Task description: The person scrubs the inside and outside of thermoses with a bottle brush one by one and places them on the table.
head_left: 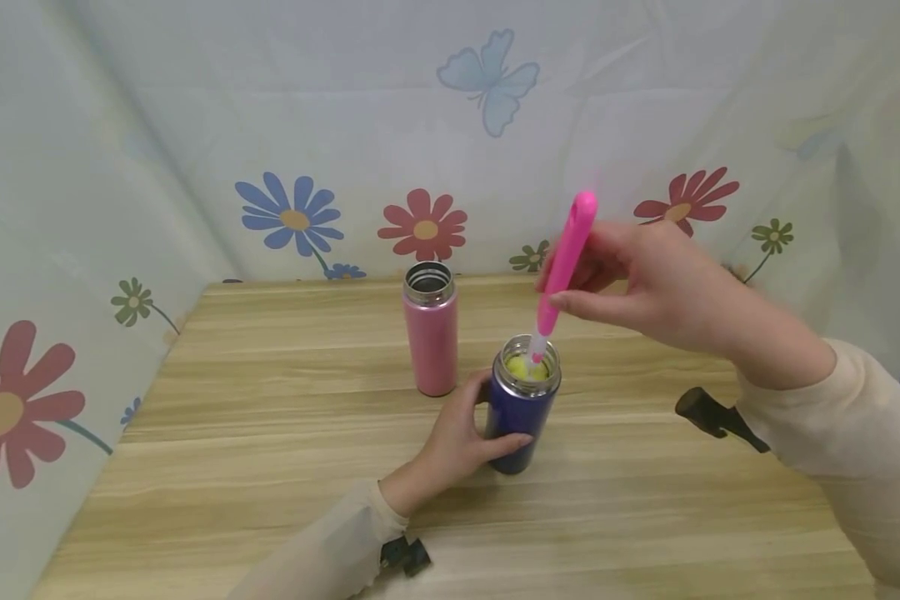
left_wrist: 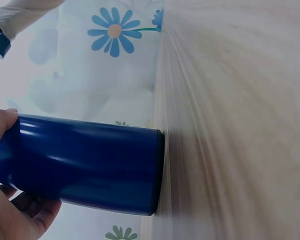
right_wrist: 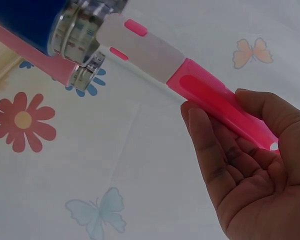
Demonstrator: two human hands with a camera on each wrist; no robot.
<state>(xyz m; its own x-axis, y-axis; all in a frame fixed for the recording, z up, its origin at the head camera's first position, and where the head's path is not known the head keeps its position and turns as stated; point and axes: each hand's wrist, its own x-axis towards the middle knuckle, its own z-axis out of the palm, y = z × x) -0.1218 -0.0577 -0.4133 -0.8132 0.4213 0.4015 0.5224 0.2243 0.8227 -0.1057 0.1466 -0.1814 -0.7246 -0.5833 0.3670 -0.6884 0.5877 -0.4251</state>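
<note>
A dark blue bottle (head_left: pixel 522 408) with a bare metal neck stands lidless on the wooden table. Thumb and fingers of my left hand (head_left: pixel 461 437) curl round its body; the left wrist view shows the same grip on the blue bottle (left_wrist: pixel 85 162). My right hand (head_left: pixel 637 279) pinches the pink handle of a bottle brush (head_left: pixel 566 262) above the mouth. The brush's yellow head (head_left: pixel 521 367) sits inside the neck, its lower part hidden. In the right wrist view, thumb and fingertips hold the pink handle (right_wrist: pixel 220 102), whose white section meets the metal rim.
A pink bottle (head_left: pixel 431 342), also lidless, stands upright behind and left of the blue one. The wooden table (head_left: pixel 270 433) ends at the back against a white curtain (head_left: pixel 345 108) printed with flowers and butterflies. Black straps with devices are worn at both wrists.
</note>
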